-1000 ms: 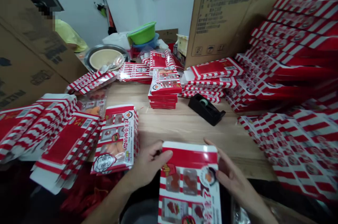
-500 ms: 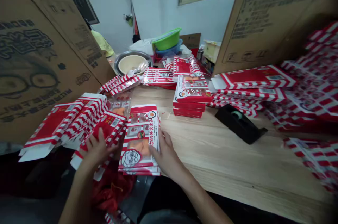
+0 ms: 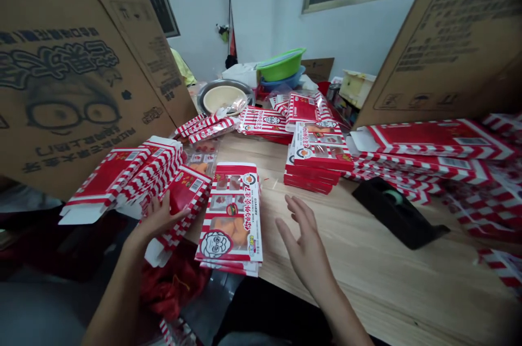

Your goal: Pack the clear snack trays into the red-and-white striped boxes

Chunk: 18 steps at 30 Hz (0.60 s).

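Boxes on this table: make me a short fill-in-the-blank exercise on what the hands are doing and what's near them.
The left hand touches a stack of flat red-and-white ____. The ____ hand hangs open above the wooden table, holding nothing. The green basin sits on a ____ basin. The tape dispenser is ____.

boxes; right; blue; black

Top flat-packed red-and-white box [image 3: 230,215], front panel: Chinese headline 你的外卖来了 ("your takeout has arrived") along the right edge, with a small English line ending ARRIVED beside it (remainder too small to confirm). Right-hand cardboard carton [image 3: 444,47]: Chinese text blocks, illegible, above handling pictograms [image 3: 420,100]. Left-hand cardboard carton [image 3: 61,68]: large Chinese print, inverted, not reliably legible.
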{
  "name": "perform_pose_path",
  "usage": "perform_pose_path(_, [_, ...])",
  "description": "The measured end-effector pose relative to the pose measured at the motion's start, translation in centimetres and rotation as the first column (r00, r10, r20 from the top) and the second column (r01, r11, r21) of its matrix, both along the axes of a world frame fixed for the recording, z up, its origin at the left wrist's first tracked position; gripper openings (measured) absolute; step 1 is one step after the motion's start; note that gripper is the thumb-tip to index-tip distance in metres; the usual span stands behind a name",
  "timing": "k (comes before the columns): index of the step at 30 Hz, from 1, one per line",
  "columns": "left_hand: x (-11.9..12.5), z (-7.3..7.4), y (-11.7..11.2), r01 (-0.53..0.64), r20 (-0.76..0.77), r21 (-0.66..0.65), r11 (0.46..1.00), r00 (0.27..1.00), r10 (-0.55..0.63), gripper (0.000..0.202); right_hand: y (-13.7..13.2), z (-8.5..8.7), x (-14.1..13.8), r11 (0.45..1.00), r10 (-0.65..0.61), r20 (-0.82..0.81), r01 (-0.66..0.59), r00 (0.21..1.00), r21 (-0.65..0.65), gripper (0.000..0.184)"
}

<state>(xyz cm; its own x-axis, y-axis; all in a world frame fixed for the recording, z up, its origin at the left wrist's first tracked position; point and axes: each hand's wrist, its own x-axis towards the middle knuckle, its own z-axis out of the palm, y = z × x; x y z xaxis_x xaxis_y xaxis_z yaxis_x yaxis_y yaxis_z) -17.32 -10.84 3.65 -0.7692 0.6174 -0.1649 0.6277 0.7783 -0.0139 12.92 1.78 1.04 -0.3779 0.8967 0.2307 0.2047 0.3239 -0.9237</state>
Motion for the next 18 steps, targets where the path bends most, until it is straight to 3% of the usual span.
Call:
perform_pose_path(5, [-1.3, -0.4, 0.2, 0.074, 0.081, -0.06, 0.995, 0.994, -0.069, 0.106, -0.1, 0.4, 0.6, 0.998, 0.002, -0.059, 0.002, 0.998, 0.069, 0.036])
perform_pose_path(11, [-2.3, 2.1, 1.6, 0.151, -0.004, -0.081, 0.985, 0.988, -0.152, 0.054, -0.7, 1.4, 0.0, 0.973, 0.003, -0.08, 0.016, 0.997, 0.231, 0.028])
perform_pose_path(18, [-0.4, 1.3, 3.7, 0.233, -0.235, -0.063, 0.971, 0.942, -0.241, 0.048, -0.6, 2.3, 0.5, 0.896, -0.063, -0.036, 0.073, 0.997, 0.438, 0.03])
